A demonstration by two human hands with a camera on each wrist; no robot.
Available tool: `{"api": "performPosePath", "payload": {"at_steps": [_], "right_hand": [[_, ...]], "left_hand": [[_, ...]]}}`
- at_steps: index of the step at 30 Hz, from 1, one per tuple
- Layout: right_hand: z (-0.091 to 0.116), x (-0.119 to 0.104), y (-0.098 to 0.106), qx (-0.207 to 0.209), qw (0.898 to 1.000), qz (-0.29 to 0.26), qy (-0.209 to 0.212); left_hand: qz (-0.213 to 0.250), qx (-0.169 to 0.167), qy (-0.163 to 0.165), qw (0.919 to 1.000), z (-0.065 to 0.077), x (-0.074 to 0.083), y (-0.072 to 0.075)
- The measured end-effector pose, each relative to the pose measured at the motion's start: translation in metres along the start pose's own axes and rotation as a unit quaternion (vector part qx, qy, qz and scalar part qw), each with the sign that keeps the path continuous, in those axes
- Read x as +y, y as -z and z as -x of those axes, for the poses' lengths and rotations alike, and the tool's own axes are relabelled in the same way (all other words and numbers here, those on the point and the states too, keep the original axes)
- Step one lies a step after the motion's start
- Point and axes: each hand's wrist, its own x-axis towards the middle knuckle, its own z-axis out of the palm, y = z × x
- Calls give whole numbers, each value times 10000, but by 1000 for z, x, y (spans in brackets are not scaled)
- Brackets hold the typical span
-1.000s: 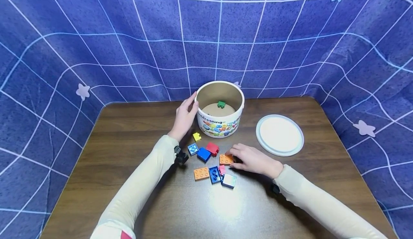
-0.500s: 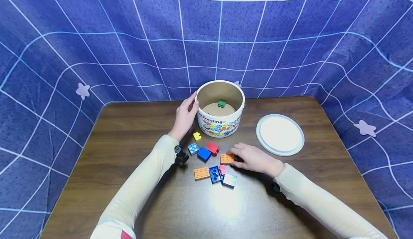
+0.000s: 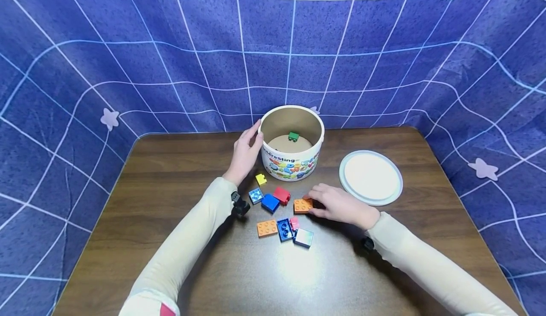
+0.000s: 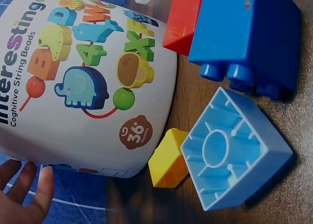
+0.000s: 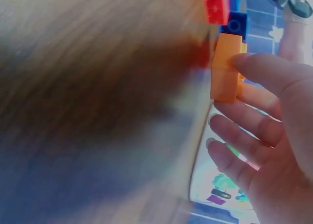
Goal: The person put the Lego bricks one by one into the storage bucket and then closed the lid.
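My left hand (image 3: 244, 157) rests on the left side of a white printed bucket (image 3: 290, 164), its fingers fairly straight along the wall and fingertips up at the rim. In the left wrist view its fingertips (image 4: 45, 175) lie against the bucket. My right hand (image 3: 339, 204) pinches an orange toy brick (image 3: 303, 206) between thumb and fingers, close over the table. In the right wrist view, the thumb (image 5: 249, 62) presses one side of the brick. A small green brick (image 3: 293, 136) lies inside the bucket.
Several loose bricks lie between the hands, among them a red brick (image 3: 281, 195), a blue one (image 3: 270, 203), a light blue one (image 3: 256, 196), a yellow one (image 3: 261, 179) and a second orange brick (image 3: 267, 228). A round white lid (image 3: 371, 177) lies right of the bucket.
My right hand and the orange brick have shifted slightly to the right and up in the head view. The left hand stays on the bucket.
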Motion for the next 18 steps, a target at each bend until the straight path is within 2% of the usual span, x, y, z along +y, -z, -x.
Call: {"api": "performPosePath", "payload": {"at_steps": [9,18], "right_hand": [[-5,-12,29,161,9998,70,51],[-11,-19,55,205,9995,223,9]], "left_hand": [[-12,52,-110,9999,-3,3,2],[-62,12,-55,10000,-1,-1,1]]}}
